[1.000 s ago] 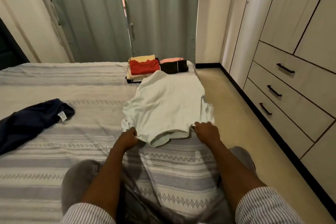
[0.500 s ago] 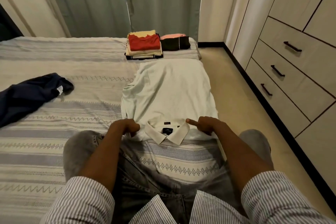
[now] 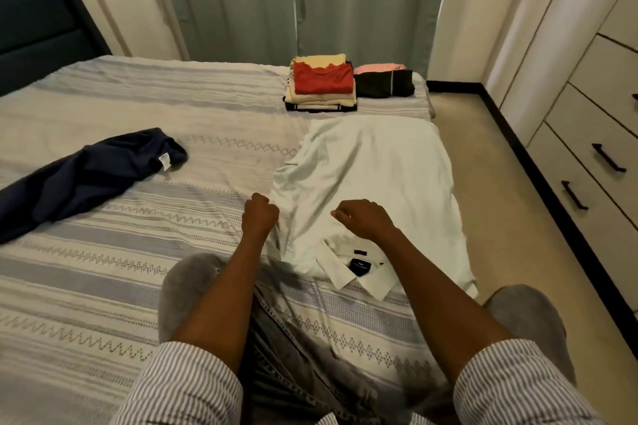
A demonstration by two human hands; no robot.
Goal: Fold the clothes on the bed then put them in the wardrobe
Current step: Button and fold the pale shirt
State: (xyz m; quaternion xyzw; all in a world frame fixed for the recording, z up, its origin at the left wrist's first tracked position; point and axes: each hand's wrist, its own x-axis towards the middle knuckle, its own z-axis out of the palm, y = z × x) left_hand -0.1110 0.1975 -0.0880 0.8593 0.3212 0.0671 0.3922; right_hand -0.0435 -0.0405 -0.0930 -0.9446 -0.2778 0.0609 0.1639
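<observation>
Shirt [image 3: 373, 176] (white) under curled fingers [image 3: 340, 214].

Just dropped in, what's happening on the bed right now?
A person kneeling on the bed is working on a pale collared shirt spread flat near the bed's right edge, collar toward them. The left hand grips the shirt's left edge; the right hand hovers curled over it, and whether it pinches fabric is unclear. A navy garment lies unfolded to the left. Two folded stacks sit at the far end.
</observation>
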